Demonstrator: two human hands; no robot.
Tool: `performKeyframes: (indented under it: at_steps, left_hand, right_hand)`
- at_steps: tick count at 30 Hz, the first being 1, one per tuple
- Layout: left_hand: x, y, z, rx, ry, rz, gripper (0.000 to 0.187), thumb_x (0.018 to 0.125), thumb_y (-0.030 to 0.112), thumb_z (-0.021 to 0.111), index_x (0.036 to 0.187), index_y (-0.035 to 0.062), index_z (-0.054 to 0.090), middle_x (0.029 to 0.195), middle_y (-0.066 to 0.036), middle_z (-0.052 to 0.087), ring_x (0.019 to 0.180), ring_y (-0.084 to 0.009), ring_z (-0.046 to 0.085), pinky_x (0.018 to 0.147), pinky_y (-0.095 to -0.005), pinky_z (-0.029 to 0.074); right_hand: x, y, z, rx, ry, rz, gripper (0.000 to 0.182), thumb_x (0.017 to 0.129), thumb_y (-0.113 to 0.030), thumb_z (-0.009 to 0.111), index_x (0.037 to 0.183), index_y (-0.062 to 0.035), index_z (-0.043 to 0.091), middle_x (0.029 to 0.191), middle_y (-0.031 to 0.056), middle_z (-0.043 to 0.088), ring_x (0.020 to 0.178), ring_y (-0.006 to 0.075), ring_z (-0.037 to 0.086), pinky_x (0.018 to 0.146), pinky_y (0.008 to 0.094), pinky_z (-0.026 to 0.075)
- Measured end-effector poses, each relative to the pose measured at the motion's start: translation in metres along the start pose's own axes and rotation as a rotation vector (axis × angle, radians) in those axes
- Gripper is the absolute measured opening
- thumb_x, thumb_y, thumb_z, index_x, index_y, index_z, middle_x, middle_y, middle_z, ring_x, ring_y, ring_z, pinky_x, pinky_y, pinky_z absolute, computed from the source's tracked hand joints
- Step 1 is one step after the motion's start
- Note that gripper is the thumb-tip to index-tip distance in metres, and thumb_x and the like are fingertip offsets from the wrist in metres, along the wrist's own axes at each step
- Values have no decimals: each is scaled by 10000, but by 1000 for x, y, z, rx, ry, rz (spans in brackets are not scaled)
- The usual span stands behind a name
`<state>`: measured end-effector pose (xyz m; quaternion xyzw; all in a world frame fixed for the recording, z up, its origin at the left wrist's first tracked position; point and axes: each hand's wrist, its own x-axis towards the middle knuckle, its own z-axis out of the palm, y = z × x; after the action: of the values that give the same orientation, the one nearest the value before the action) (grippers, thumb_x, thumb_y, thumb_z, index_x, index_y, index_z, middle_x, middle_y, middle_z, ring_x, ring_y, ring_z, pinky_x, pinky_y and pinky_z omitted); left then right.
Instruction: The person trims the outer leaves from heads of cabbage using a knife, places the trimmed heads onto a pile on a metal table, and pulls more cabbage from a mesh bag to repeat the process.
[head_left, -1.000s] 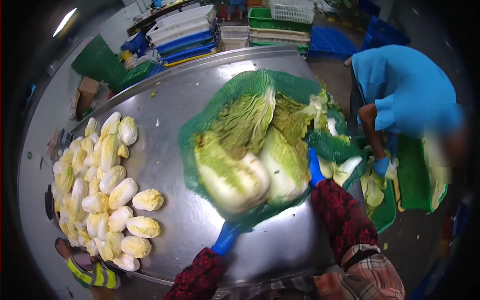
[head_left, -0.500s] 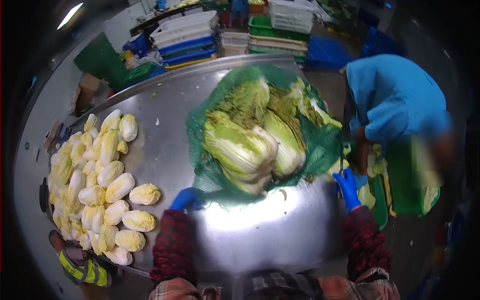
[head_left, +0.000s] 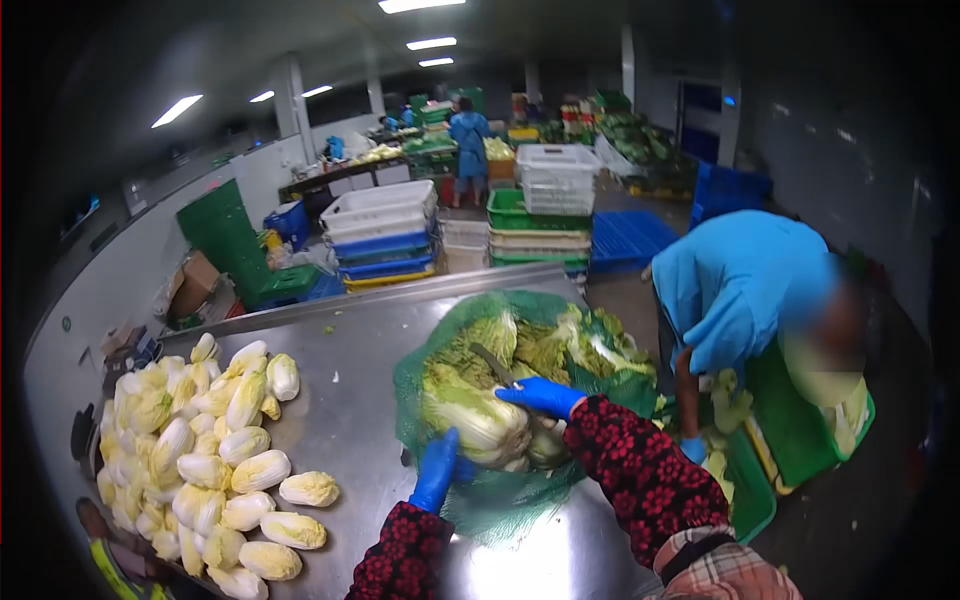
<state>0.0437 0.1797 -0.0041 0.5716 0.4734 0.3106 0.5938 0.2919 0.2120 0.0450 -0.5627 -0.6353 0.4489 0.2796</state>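
Note:
Whole leafy cabbages (head_left: pixel 480 425) lie on an opened green mesh bag (head_left: pixel 408 385) on the metal table (head_left: pixel 350 400). My right hand (head_left: pixel 543 396), in a blue glove, is closed around the handle of a knife (head_left: pixel 491 364), whose blade lies over the cabbages and points up and left. At the near left side of the front cabbage is my left hand (head_left: pixel 438 472), also gloved in blue, its fingers apart beside the leaves and mesh. Many trimmed, pale yellow-white cabbages (head_left: pixel 203 471) are piled at the table's left.
A person in blue (head_left: pixel 745 275) bends over green crates (head_left: pixel 795 410) at the right. Stacked white and blue crates (head_left: pixel 380 225) and green crates with a white basket (head_left: pixel 556 180) stand beyond the table. Another person (head_left: pixel 469 140) stands farther back.
My right hand has moved from the table's right side to over the cabbages with the knife. My left hand has come in to the front cabbage. The view has tilted up.

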Motion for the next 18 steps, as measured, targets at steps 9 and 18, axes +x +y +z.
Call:
performKeyframes:
  at_steps: [9,18]
  left_hand:
    - [-33,-24,9,-630,-130,54,667,902,483,442,1407,115,209,1378,-110,362,1231,-267,407,945,-435,422]
    - [-195,-52,152,-430,-41,293,679,888,126,530,1417,110,103,1404,-137,264,1237,-283,385,943,-420,421]
  right_hand:
    - [-80,-18,79,-26,384,-201,467,803,-350,629,1113,-14,534,824,134,614,759,220,592,698,348,469]
    - [-238,37,29,-4,477,-399,497,818,-308,651,1187,-15,495,914,114,598,741,171,548,689,297,459]
